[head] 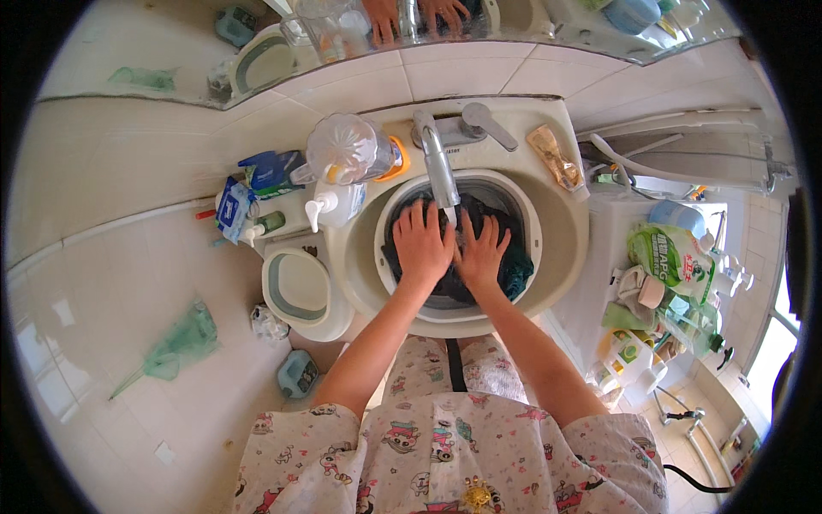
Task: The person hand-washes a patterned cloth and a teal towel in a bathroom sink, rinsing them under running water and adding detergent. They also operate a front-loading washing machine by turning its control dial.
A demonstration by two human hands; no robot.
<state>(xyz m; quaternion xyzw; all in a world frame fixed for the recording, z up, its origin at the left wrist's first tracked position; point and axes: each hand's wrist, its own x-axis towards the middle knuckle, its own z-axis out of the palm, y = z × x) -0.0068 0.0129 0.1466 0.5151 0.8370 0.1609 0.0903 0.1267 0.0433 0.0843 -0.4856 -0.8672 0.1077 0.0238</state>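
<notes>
A round white plastic basin (537,257) stands inside the white ceramic washbasin (565,250). Dark wet cloth (491,209) fills much of it, with a dark teal piece (517,273) bunched at the right. My left hand (420,245) presses flat on the cloth, palm down, fingers spread. Beside it, my right hand (480,257) also lies on the cloth with its fingers apart; the thumbs are close together. Water (451,216) runs from the chrome faucet (440,164) between the hands. Whether any cloth is pinched under the fingertips is hidden.
Left of the faucet stand a clear plastic jug (343,148) and a white pump bottle (337,204). A crumpled tube (553,157) lies at the right rim. Bottles and a green refill pouch (671,257) crowd the right-hand surface. A bin (297,283) sits lower left.
</notes>
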